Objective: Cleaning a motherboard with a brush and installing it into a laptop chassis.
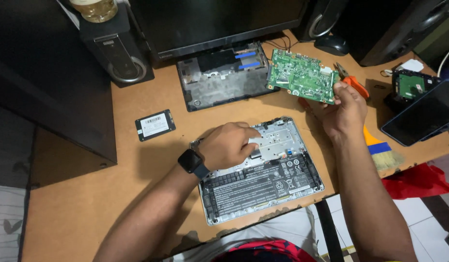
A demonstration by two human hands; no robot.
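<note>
Two hands worked: right hand (344, 110) fingers pinched a green board (302, 75); left hand (228, 145) fingers curled, tips hidden, on the laptop base (278, 179).

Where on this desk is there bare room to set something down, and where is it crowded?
Free: the bare desk left of the opened laptop base, below the solid-state drive; also the strip between that drive and the black bottom cover. Crowded: the right side, with pliers, brush, tablet and hard drive.

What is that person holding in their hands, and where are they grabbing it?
The right hand holds a green circuit board by its lower right corner. The left hand holds nothing; it presses inside the open laptop base.
</note>
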